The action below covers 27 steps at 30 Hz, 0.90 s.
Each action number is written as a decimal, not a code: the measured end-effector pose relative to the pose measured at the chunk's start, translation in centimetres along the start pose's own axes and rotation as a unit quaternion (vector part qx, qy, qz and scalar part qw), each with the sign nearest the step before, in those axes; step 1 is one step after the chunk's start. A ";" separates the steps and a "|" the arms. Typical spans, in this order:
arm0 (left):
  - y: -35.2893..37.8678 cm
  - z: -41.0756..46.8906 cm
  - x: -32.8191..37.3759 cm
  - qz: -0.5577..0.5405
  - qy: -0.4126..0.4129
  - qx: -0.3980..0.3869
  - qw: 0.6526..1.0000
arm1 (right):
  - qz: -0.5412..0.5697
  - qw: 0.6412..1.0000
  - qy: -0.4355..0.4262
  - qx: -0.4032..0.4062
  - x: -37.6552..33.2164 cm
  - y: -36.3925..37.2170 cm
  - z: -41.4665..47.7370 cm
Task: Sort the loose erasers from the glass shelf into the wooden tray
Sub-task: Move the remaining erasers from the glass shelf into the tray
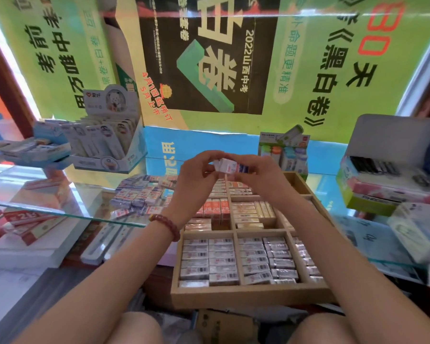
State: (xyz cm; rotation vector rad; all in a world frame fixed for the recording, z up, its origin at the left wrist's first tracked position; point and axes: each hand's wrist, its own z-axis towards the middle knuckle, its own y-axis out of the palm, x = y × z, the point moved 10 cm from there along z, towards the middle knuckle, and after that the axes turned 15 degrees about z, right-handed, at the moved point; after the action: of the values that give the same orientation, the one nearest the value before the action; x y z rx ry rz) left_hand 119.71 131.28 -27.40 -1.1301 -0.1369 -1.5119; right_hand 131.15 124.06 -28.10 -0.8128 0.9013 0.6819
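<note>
Both my hands are raised above the wooden tray and together hold a small stack of wrapped erasers. My left hand pinches its left end, and my right hand grips its right end. The tray is divided into compartments packed with rows of white and orange erasers. A heap of loose erasers lies on the glass shelf just left of the tray, below my left hand.
A display box of stationery stands at the back left, and a box of correction-tape packs sits behind the tray. Stacked boxes fill the right side. Red and white boxes lie under the glass at left.
</note>
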 end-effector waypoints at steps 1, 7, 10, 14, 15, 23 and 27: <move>0.6 0.0 0.1 0.003 0.006 -0.007 1.000 | -0.013 1.000 0.011 -0.016 0.4 0.0 -0.1; 3.7 0.1 -0.8 0.028 -0.002 -0.034 0.999 | -0.060 0.991 0.096 -0.070 2.6 -0.1 -0.8; 4.4 0.0 -0.7 0.034 -0.009 -0.039 0.999 | -0.021 0.987 0.131 -0.086 3.5 0.1 -1.3; 5.2 -0.2 -1.2 0.073 -0.014 -0.050 0.996 | -0.011 0.992 0.122 0.001 4.2 -1.6 -1.3; 5.6 -0.1 -1.6 0.079 -0.018 -0.062 0.995 | -0.043 0.993 0.108 0.031 4.2 -2.3 -1.1; 7.8 -0.2 -4.7 0.293 -0.050 -0.115 0.948 | -0.250 0.960 0.125 -0.017 6.2 -1.5 -0.9; 7.7 -0.3 -3.9 0.277 -0.025 -0.114 0.954 | -0.324 0.935 0.126 -0.074 6.6 0.2 -0.6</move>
State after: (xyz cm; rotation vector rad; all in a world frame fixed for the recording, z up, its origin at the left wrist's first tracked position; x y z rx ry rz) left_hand 125.23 131.41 -34.09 -1.2588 0.3083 -1.0114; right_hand 133.72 124.79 -34.15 -1.2746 0.7467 0.0616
